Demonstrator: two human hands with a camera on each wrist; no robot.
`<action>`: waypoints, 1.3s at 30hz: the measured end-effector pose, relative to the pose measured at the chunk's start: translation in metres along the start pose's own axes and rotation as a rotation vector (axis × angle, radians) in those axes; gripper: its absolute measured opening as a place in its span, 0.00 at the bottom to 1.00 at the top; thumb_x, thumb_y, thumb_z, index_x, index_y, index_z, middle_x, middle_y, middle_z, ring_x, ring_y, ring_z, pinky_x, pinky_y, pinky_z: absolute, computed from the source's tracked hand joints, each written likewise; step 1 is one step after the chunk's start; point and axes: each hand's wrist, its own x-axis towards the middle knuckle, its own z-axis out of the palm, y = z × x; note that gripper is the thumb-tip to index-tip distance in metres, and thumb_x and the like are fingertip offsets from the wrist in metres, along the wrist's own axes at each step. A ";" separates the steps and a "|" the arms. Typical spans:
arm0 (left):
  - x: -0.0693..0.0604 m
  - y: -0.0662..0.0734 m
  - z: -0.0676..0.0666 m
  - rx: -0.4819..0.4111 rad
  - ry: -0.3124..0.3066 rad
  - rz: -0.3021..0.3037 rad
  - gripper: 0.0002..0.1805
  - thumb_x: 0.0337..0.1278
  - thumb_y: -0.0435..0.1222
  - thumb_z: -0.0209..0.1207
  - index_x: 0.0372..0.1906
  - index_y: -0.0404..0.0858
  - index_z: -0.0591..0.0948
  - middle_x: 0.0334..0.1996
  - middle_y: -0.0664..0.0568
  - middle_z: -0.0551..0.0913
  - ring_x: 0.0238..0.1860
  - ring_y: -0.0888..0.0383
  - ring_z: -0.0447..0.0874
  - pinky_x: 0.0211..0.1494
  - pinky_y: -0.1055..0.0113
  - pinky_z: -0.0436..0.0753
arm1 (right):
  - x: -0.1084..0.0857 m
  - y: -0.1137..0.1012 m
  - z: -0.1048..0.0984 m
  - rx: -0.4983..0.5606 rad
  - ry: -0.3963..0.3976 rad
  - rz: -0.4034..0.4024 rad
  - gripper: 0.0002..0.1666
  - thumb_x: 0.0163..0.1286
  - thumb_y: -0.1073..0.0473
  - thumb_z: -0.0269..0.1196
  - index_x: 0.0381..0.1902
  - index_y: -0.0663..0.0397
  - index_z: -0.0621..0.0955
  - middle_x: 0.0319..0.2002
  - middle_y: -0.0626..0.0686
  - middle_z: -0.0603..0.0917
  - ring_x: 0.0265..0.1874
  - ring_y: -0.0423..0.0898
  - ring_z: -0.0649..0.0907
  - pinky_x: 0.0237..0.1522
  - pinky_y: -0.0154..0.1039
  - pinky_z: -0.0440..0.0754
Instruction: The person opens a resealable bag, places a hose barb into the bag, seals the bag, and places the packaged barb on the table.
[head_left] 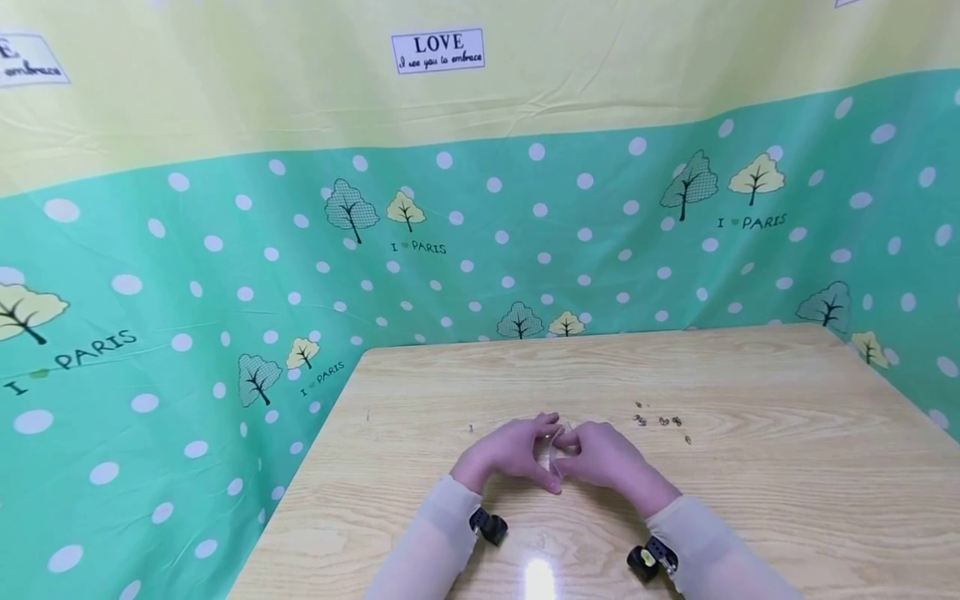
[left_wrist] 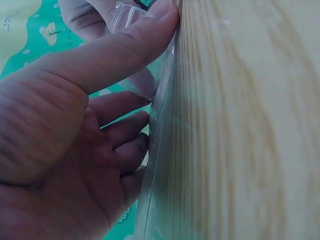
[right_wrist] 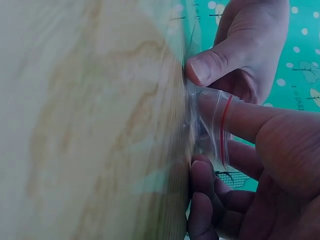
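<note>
A clear zip-lock bag [right_wrist: 223,131] with a red strip at its mouth lies on the wooden tabletop between both hands. My left hand [head_left: 517,450] holds it from the left, fingers curved and thumb pressed on the plastic at the tabletop. From the right, my right hand [head_left: 603,454] grips the bag near its mouth. In the right wrist view the right thumb [right_wrist: 240,120] reaches in past the red strip, while the other fingers curl below. A small dark shape shows through the plastic by that thumb; what it is I cannot tell.
Several small dark metal-looking pieces [head_left: 663,422] lie scattered on the wooden table [head_left: 750,500], beyond and right of the hands. A tiny piece [head_left: 471,428] lies to the left. A green dotted curtain [head_left: 525,225] hangs behind the table and along its sides.
</note>
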 end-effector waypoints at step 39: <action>-0.002 0.004 0.002 0.082 -0.004 -0.027 0.53 0.45 0.50 0.84 0.79 0.45 0.74 0.84 0.58 0.61 0.84 0.52 0.55 0.85 0.51 0.58 | -0.040 0.127 -0.140 0.083 0.007 0.010 0.21 0.66 0.65 0.73 0.56 0.67 0.85 0.45 0.55 0.88 0.45 0.50 0.85 0.44 0.44 0.83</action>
